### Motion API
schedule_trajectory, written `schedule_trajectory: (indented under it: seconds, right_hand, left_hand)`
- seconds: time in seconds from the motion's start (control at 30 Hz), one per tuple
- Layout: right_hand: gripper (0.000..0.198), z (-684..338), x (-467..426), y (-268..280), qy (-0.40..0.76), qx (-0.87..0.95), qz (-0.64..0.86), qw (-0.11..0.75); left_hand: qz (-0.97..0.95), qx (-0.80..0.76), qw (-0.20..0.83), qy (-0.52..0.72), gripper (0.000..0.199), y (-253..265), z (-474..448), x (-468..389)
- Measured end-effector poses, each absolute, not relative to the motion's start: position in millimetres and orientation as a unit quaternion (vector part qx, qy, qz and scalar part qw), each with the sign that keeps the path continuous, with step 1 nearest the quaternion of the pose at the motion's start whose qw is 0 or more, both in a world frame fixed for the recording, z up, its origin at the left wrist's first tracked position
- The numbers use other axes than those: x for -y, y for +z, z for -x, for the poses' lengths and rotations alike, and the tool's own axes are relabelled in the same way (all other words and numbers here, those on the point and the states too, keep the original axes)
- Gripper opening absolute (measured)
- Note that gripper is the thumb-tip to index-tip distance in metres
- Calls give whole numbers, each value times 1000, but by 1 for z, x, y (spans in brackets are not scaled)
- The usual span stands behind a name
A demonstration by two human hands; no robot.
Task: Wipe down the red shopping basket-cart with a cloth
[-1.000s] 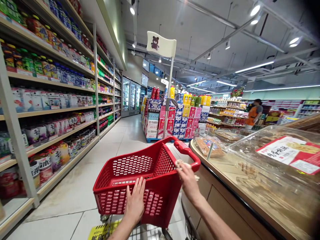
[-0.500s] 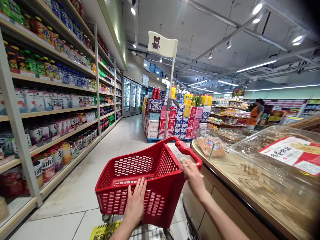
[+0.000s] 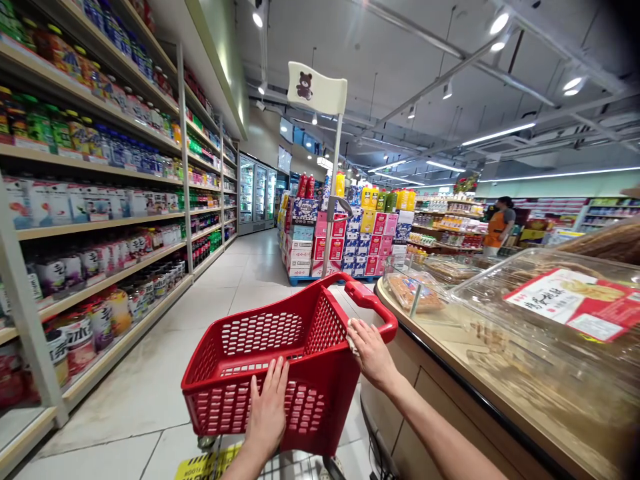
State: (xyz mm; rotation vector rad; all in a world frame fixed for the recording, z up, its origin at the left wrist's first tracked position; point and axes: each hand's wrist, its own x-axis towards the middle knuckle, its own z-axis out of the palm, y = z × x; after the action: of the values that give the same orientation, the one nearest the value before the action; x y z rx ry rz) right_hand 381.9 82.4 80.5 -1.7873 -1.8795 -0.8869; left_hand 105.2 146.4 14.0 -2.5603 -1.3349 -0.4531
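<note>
A red plastic shopping cart (image 3: 340, 387) with lattice sides stands in front of me, its basket holding nothing that I can see. My left hand (image 3: 269, 408) lies flat against the cart's near side, fingers stretched up to the rim. At the rear upper corner, beside the red handle (image 3: 369, 301), my right hand (image 3: 373, 355) presses a small white cloth (image 3: 352, 339) to the red plastic. Part of the cloth is hidden under its fingers. A pole on the cart carries a cream flag (image 3: 317, 88) with a bear picture.
Drink shelves (image 3: 100, 230) line the left side. Close on my right is a counter (image 3: 400, 373) with clear food cases (image 3: 530, 347). Stacked cartons (image 3: 367, 233) stand ahead. A yellow floor sign (image 3: 200, 465) is under the cart. Farther off is a person in orange (image 3: 497, 227).
My right hand has moved slightly left and down onto the cart's upper corner with the cloth. The left hand stays on the side. The view has shifted a little.
</note>
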Motion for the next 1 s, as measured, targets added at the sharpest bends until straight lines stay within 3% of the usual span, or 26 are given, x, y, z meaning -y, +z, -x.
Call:
schedule_trajectory:
  seconds: [0.23, 0.37, 0.53, 0.73, 0.9, 1.0]
  right_hand:
    - [36, -376, -90, 80, -330, 552, 703, 302]
    - [35, -357, -98, 73, -315, 652, 634, 272]
    - [37, -389, -92, 91, -338, 533, 709, 315]
    - [38, -351, -105, 66, -331, 653, 623, 274]
    - [38, -365, -101, 81, -317, 562, 689, 330]
    - [39, -351, -105, 70, -305, 577, 686, 321]
  left_hand:
    - [873, 451, 109, -153, 75, 14, -106, -149]
    - [877, 442, 110, -156, 74, 17, -105, -149]
    - [870, 452, 127, -147, 74, 17, -106, -150]
    - [872, 446, 134, -149, 69, 15, -107, -153]
    - [877, 442, 120, -147, 68, 19, -107, -150]
    - [881, 440, 104, -142, 70, 19, -107, -147]
